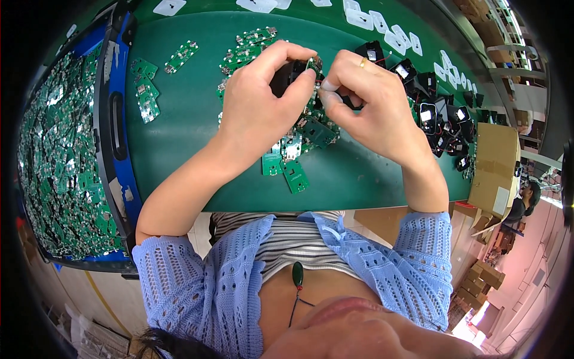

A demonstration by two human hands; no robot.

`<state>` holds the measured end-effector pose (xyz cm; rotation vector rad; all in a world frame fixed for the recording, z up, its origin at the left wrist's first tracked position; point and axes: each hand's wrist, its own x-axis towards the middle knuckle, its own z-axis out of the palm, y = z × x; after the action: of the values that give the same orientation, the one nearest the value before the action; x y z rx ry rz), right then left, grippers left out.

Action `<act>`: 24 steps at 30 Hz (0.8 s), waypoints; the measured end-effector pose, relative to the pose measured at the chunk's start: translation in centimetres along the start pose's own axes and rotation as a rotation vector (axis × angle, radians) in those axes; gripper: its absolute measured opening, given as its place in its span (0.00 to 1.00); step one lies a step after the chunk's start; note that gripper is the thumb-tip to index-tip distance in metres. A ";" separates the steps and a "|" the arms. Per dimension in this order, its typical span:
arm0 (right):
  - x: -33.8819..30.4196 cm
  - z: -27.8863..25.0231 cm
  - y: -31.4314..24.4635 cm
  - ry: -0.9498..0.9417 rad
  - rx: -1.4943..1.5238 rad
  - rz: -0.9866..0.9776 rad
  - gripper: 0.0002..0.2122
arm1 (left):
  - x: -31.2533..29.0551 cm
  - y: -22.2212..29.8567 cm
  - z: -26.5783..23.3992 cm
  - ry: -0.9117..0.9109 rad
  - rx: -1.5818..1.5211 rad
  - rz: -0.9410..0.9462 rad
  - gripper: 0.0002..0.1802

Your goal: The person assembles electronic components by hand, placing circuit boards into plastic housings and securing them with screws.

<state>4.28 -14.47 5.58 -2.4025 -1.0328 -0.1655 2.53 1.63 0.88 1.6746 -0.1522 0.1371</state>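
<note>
My left hand [263, 90] is closed, with thumb and forefinger pinching a small circuit board [314, 61]. A black plastic piece [281, 81] shows within the curl of that hand; whether it joins the board is hidden. My right hand [371, 99] is closed close beside it, thumb and forefinger pressed together against a tiny pale part at the board's edge, too small to name. Below both hands lies a pile of loose green circuit boards [295, 177], and more boards [248, 48] lie in rows beyond my left hand.
A blue and black crate [118, 125] full of green boards stands at the left. Several black housings [427, 116] with red wires lie at the right, near a cardboard box [493, 170]. White flat pieces [359, 19] line the far side of the green table [179, 113]. A person [525, 200] is at far right.
</note>
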 end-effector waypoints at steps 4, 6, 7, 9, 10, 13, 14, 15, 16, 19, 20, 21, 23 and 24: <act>0.0 -0.1 -0.1 0.030 -0.075 -0.001 0.06 | -0.1 -0.7 0.5 -0.005 -0.102 0.020 0.10; -0.1 -0.2 0.1 0.048 -0.129 -0.005 0.06 | -0.1 -0.6 0.5 -0.006 -0.189 0.031 0.11; -0.2 -0.3 0.3 0.042 -0.133 -0.014 0.06 | -0.2 0.0 0.0 -0.079 -0.160 -0.037 0.13; -0.2 -0.3 0.5 0.036 -0.136 -0.024 0.06 | -0.2 0.1 0.0 -0.152 -0.130 -0.104 0.14; -0.2 -0.3 0.4 0.029 -0.166 -0.045 0.07 | -0.3 -0.5 0.3 -0.113 -0.122 -0.040 0.14; -0.1 -0.3 0.4 0.018 -0.248 -0.088 0.08 | -0.3 -0.7 0.5 -0.073 -0.109 0.041 0.15; -0.1 -0.3 0.3 0.014 -0.299 -0.113 0.08 | -0.3 -0.6 0.5 -0.069 -0.105 0.058 0.16; 0.0 -0.2 0.2 0.013 -0.298 -0.113 0.08 | -0.3 -0.4 0.4 -0.068 -0.104 0.056 0.16; 0.1 -0.1 0.1 0.029 -0.336 -0.134 0.09 | -0.2 -0.1 0.2 -0.091 -0.122 0.003 0.16; 0.2 -0.1 0.3 0.064 -0.353 -0.164 0.10 | 0.1 0.7 -0.1 -0.138 -0.285 -0.142 0.18; 0.2 -0.1 0.5 0.085 -0.333 -0.172 0.10 | 0.1 0.8 -0.1 -0.164 -0.430 -0.233 0.19; 0.3 -0.1 0.6 0.083 -0.331 -0.175 0.10 | 0.1 0.8 -0.1 -0.160 -0.430 -0.233 0.19; 0.4 -0.1 0.8 0.048 -0.311 -0.162 0.10 | 0.0 0.6 -0.1 -0.169 -0.482 -0.246 0.21; 0.4 0.0 0.8 0.045 -0.311 -0.163 0.10 | 0.0 0.6 -0.1 -0.168 -0.484 -0.247 0.21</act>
<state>5.14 -14.64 5.39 -2.5700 -1.2606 -0.4671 2.42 1.66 1.47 1.2070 -0.0937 -0.2131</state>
